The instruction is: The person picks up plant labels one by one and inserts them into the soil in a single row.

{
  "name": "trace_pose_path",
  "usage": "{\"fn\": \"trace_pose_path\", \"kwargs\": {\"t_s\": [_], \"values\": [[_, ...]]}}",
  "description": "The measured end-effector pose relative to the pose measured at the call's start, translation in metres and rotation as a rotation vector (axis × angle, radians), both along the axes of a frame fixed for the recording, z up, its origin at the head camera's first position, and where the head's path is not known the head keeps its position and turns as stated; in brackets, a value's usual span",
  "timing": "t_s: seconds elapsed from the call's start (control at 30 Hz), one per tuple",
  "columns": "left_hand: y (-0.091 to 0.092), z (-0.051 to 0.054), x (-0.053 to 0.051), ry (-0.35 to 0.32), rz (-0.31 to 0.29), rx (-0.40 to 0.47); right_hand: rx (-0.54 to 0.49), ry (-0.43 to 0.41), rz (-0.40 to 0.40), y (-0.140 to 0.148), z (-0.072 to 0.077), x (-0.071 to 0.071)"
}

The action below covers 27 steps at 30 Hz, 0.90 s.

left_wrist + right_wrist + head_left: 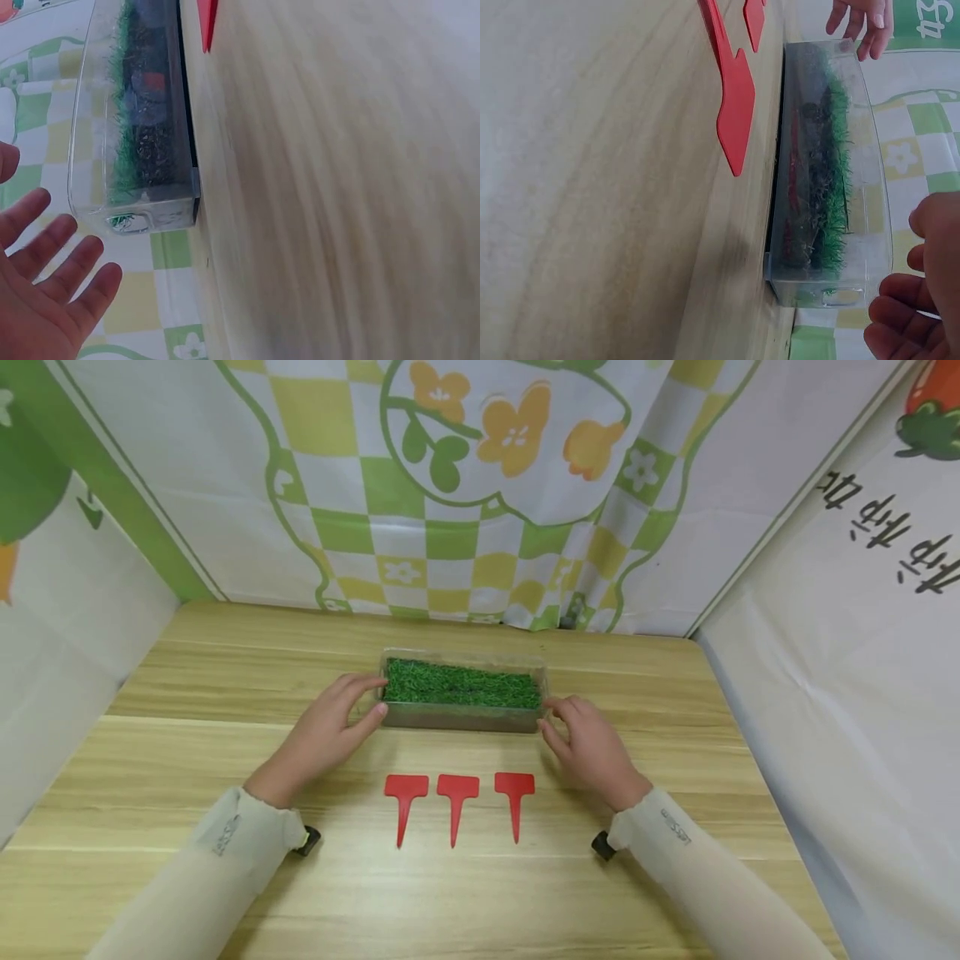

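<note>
A clear plastic box with green artificial grass inside stands on the wooden table. At its left end is my left hand, thumb and fingers spread; the left wrist view shows the fingers a little apart from the box wall. My right hand is by the opposite end, its fingers loosely bent close to the wall; whether they touch it I cannot tell. In front of the box lie three red T-shaped plant labels, left, middle and right, with their points toward me.
Behind the table hangs a checked green and yellow curtain. White printed panels close in the left side and right side. The wooden tabletop reaches toward me between my sleeves.
</note>
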State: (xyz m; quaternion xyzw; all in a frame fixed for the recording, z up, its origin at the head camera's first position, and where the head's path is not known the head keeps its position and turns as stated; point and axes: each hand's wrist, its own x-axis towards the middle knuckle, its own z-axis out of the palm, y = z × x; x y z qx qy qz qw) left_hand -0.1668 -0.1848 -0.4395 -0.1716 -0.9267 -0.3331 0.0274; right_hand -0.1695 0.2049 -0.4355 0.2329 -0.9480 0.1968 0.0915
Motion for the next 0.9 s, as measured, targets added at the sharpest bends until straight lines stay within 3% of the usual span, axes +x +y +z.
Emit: {"fn": "trace_pose_path", "kwargs": {"t_s": [0.17,0.53,0.9], "values": [[0.001,-0.001,-0.004,-0.032,0.035,0.029,-0.009,0.005,-0.042,-0.003,0.002,-0.008],[0.005,-0.001,-0.017,-0.046,0.073,0.029,-0.037,-0.086,-0.115,-0.007,0.007,-0.033],[0.006,-0.005,-0.028,-0.086,0.074,0.022,-0.030,-0.179,-0.136,-0.009,0.002,-0.047]]}}
